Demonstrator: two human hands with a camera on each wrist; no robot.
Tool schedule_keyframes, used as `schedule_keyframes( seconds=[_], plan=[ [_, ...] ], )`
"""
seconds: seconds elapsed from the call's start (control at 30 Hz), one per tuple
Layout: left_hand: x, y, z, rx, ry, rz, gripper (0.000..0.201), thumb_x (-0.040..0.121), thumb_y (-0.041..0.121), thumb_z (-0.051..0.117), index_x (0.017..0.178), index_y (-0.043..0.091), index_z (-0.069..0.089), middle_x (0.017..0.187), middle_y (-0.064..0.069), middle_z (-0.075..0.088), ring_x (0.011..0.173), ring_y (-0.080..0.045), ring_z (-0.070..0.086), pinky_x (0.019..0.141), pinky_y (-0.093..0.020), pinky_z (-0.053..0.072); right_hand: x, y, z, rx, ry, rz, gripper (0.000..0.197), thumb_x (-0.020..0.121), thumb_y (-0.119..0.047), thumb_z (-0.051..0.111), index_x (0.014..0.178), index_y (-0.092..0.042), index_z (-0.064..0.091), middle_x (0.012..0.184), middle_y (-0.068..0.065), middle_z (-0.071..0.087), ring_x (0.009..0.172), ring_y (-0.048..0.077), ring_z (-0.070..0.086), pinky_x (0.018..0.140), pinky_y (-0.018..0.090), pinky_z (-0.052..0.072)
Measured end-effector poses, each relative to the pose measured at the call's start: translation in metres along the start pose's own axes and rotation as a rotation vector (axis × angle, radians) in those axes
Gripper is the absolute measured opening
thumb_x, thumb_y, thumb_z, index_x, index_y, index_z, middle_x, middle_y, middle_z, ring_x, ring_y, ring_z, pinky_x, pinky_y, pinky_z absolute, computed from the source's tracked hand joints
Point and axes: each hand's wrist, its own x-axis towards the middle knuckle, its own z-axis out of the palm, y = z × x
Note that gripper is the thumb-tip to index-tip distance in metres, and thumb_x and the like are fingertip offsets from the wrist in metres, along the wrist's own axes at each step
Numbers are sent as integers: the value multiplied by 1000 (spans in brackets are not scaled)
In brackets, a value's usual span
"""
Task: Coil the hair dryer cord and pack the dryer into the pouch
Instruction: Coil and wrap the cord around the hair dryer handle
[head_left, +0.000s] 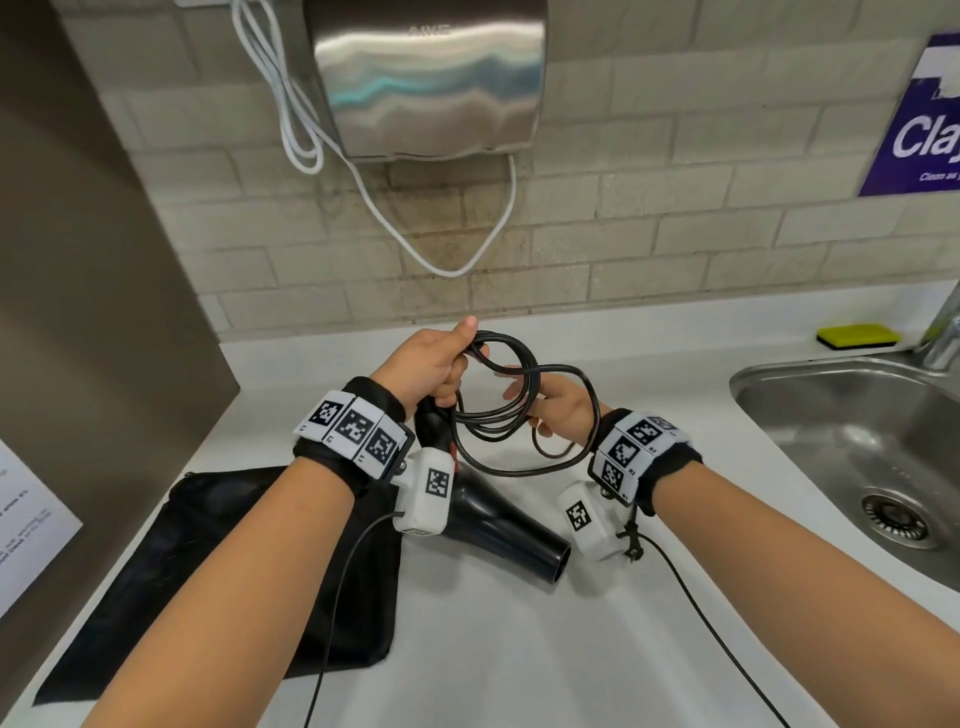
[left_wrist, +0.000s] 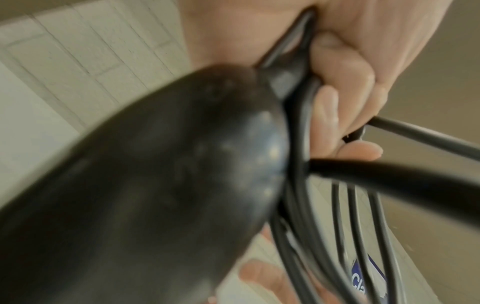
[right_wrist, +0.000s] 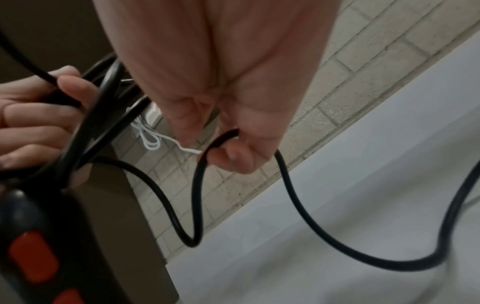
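Note:
A black hair dryer (head_left: 498, 525) hangs nozzle-down over the white counter, its handle gripped by my left hand (head_left: 436, 364). That hand also clamps several loops of the black cord (head_left: 511, 415) against the handle (left_wrist: 288, 80). My right hand (head_left: 558, 402) pinches a stretch of the cord (right_wrist: 223, 137) just right of the coil; a loose length hangs below it (right_wrist: 337, 236). The dryer's red switches (right_wrist: 31, 255) show in the right wrist view. The black pouch (head_left: 208, 561) lies flat on the counter under my left forearm.
A steel sink (head_left: 852, 457) is set into the counter (head_left: 519, 649) at the right, with a yellow sponge (head_left: 858, 335) and a tap behind it. A wall-mounted hand dryer (head_left: 428, 78) with a white cable (head_left: 395, 228) hangs above. A brown panel stands at the left.

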Motion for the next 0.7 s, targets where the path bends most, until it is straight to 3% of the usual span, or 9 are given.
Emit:
schedule_keyframes(
  seconds=[0.03,0.13,0.2,0.27,0.37,0.47,0.53,0.6,0.7],
  plan=[
    [0,0,1,2,-11,-3,43,100,38,34,75,9,54,34,10,22,28,-5,16,35,-14,22,1,-2,1,4,-13,2,37,90,13,39,123,4,50,77,-3,50,41,0,42,38,9,30],
    [-1,2,6,15,-43,-15,45,100,37,34,72,9,54,34,9,21,29,-5,16,35,-15,21,4,-1,2,-14,-170,-31,55,93,9,37,137,-24,30,111,-4,52,41,0,40,37,11,29],
    [-2,3,9,22,-60,-17,45,100,38,34,72,8,54,33,9,21,29,-5,16,35,-15,22,5,0,2,-127,-252,-65,59,94,6,36,141,-27,26,126,-4,48,44,0,42,38,14,32],
    [-1,4,11,36,-73,-14,46,100,38,34,73,6,53,33,10,21,28,-5,16,34,-16,22,3,-2,5,-232,-357,-139,56,94,1,36,140,-31,31,129,-9,51,48,0,44,42,19,34],
    [-1,3,10,21,-81,-12,44,100,39,33,77,5,50,33,10,21,29,-4,17,34,-15,22,-4,-8,9,-153,-453,-219,49,91,-9,39,131,-38,36,119,-16,52,53,0,44,45,19,35],
    [-1,2,6,23,-62,-12,45,99,40,33,74,8,52,35,10,21,29,-4,17,34,-15,23,-3,-4,10,-198,-362,-283,38,92,-3,43,130,-9,41,107,-13,53,51,0,47,45,12,37],
    [-2,2,3,14,-52,-17,44,99,40,33,74,9,51,35,10,20,29,-4,16,34,-14,22,1,-2,11,-120,-285,-225,16,93,0,43,108,3,50,78,-14,56,42,-2,46,42,8,35],
    [-3,1,0,2,-48,-19,42,99,40,33,75,10,50,35,10,20,29,-4,15,35,-14,21,4,-3,11,52,-126,-134,16,94,6,39,85,-3,49,54,-10,49,34,-2,41,38,7,31],
    [-4,0,-3,-15,-17,-12,42,100,39,33,75,10,51,34,10,20,29,-4,15,36,-13,20,17,12,1,-13,229,-51,27,95,-2,39,73,-14,48,57,1,47,33,-3,47,35,10,33]
  ],
)
